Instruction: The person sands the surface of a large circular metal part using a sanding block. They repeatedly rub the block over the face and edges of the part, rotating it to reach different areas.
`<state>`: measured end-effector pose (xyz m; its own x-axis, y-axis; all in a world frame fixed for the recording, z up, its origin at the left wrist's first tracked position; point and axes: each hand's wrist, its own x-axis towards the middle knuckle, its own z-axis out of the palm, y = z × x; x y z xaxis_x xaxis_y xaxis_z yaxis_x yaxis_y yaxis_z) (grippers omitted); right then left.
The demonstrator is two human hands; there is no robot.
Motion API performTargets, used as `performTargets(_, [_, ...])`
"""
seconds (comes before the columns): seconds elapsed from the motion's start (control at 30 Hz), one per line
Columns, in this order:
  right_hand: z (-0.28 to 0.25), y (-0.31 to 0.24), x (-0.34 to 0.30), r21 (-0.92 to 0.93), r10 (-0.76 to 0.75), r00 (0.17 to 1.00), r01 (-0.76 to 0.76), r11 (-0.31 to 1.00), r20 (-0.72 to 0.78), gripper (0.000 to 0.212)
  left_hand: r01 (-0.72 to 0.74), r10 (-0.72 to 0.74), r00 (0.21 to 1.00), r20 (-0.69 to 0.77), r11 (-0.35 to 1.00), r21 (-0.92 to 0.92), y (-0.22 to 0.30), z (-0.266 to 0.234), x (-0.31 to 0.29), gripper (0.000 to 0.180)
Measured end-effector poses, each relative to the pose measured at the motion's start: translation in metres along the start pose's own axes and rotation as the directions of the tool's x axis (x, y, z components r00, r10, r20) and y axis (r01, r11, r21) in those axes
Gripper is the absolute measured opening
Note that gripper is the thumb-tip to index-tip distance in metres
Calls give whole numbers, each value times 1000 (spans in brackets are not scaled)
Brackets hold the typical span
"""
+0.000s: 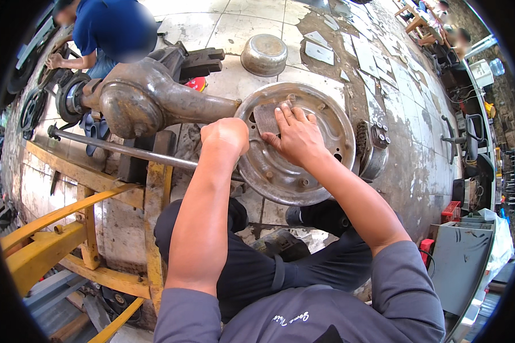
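A large round metal backing plate [292,171] with holes and studs stands in front of me, its dull face showing. My right hand [296,130] lies on it with fingers stretched and spread, pressing a brownish piece of sandpaper [265,119] flat against the upper part of the face. My left hand [225,137] is closed in a fist at the plate's left rim; what its fingers grip is hidden. Just beyond that fist, the tapered tube of a rusty axle housing [134,97] reaches toward the plate. A long metal rod [126,150] passes behind my left forearm.
An upturned metal bowl-shaped part [264,55] sits on the tiled floor beyond the plate. A curved brake shoe [375,151] stands at its right. Yellow metal framing [154,228] is at my left. A co-worker in blue [117,28] bends at far left. A grey cabinet [460,263] stands right.
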<state>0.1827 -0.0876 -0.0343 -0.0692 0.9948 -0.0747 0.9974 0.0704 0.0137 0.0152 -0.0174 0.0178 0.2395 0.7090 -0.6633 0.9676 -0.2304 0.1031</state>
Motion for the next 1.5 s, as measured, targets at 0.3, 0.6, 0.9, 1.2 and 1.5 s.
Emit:
performTargets(0.3, [-7, -9, 13, -14, 27, 1000, -27, 1000, 6, 82, -14, 14, 1000, 4, 999, 29, 0, -1, -3, 27])
performTargets(0.6, [-1, -12, 17, -44, 42, 999, -42, 998, -2, 82, -18, 17, 1000, 8, 999, 45, 0, -1, -1, 27])
performTargets(0.9, [-8, -3, -15, -65, 26, 999, -24, 998, 19, 79, -43, 43, 999, 1, 998, 52, -2, 2, 6, 27])
performTargets(1.2, [-14, 10, -33, 48, -98, 995, 97, 994, 20, 66, -79, 79, 997, 17, 997, -25, -12, 1, 16, 32])
performTargets(1.5, [-8, -20, -42, 177, 45, 999, -41, 983, -19, 71, -377, -7, 805, -593, 766, -521, -17, -11, -1, 32])
